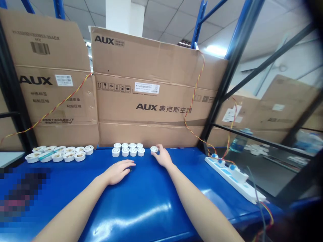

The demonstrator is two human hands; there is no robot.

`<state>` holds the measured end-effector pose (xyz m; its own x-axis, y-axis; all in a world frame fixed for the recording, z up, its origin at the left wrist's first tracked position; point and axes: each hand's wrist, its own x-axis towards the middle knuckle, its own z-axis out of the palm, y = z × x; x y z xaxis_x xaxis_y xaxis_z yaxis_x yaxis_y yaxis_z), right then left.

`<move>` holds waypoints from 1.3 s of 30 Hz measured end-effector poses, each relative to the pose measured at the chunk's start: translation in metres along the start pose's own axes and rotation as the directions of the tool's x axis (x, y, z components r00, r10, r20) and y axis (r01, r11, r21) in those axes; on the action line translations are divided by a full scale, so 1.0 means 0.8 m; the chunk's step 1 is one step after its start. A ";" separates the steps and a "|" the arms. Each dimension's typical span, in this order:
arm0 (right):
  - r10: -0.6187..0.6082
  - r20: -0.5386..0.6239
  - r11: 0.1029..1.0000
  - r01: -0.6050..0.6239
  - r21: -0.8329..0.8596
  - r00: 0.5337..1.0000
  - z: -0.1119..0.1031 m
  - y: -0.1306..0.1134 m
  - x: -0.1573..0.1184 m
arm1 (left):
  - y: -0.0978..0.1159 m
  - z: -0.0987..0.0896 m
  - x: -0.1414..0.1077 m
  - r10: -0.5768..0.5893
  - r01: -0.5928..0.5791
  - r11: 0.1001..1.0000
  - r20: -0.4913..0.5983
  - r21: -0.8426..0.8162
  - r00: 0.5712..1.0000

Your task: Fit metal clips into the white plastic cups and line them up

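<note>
My right hand grips a small round white cup between thumb and fingers, at the back of the blue tabletop. My left hand is lower and further left, with its thumb and fingers closed about a small dark piece too small to name. Just left of the right hand's cup, several matching white cups stand in two short rows. Further left is a second group of white cups with small brownish bits in them, and a teal strip lies across some of these.
Tall AUX cardboard panels close off the back of the blue table. A white power strip with plugs and twisted red-yellow wires runs along the right. Black rack posts frame the sides. A blurred pixelated patch covers the left front.
</note>
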<state>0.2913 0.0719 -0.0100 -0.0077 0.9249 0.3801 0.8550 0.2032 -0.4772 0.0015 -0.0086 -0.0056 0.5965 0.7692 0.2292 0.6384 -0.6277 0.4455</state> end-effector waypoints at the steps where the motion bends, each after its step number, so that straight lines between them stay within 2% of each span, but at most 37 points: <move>1: 0.015 0.070 0.999 -0.013 -0.037 0.997 0.003 0.007 0.001 | 0.002 0.000 0.000 0.002 -0.002 1.000 0.015 -0.007 1.000; 3: -0.011 0.177 0.996 0.026 -0.085 0.984 0.008 0.013 0.001 | 0.004 0.000 0.000 -0.011 0.011 1.000 0.009 -0.028 1.000; 5: -0.053 0.220 0.991 0.078 -0.107 0.974 0.010 0.012 0.000 | 0.005 -0.001 0.001 -0.028 0.027 0.999 -0.021 -0.046 0.999; 12: -0.070 0.176 0.984 0.097 -0.151 0.982 0.008 -0.004 -0.001 | 0.003 -0.003 0.002 -0.117 0.115 0.993 -0.169 -0.019 0.979; 20: -0.069 0.266 0.992 0.095 -0.086 0.962 0.000 -0.011 -0.005 | -0.008 -0.005 0.003 -0.239 0.234 0.971 -0.285 -0.053 0.928; 24: -0.111 0.374 0.979 0.166 -0.118 0.921 -0.004 -0.025 -0.009 | -0.015 -0.004 0.005 -0.357 0.340 0.934 -0.334 -0.110 0.872; 26: -0.145 0.402 0.969 0.211 -0.125 0.904 -0.003 -0.032 -0.012 | -0.018 -0.003 0.005 -0.386 0.364 0.923 -0.327 -0.130 0.863; 29: -0.177 0.397 0.963 0.243 -0.121 0.901 0.001 -0.039 -0.017 | -0.019 -0.003 0.005 -0.366 0.351 0.930 -0.284 -0.105 0.886; 39: -0.156 0.399 0.973 0.211 -0.098 0.904 0.000 -0.046 -0.021 | -0.017 -0.004 0.004 -0.368 0.359 0.930 -0.255 -0.084 0.894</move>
<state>0.2599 0.0492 0.0009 -0.3476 0.9321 0.1020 0.8804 0.3619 -0.3064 -0.0070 0.0029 -0.0080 0.1742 0.9493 0.2616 0.7665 -0.2975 0.5691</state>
